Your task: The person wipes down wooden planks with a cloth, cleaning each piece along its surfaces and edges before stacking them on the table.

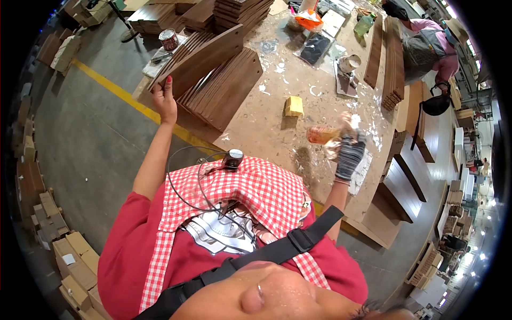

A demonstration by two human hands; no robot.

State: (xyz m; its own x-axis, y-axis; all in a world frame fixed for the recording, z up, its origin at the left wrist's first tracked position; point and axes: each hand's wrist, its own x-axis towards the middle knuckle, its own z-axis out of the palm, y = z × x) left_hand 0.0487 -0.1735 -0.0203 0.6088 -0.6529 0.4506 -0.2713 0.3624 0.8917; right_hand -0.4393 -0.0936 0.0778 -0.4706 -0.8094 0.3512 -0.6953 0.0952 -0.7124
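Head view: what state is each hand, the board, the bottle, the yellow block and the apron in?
Left hand: bare, gripping the board's near end.
Board: held tilted against the other boards.
Right hand: in a striped glove, blurred, around the bottle.
Bottle: held, blurred; cap unclear.
Yellow block: resting on the table.
Apron: worn.

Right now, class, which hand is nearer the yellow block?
Right. The right hand is right of the block, holding a bottle; the left hand is farther off, left of it, gripping a brown board.
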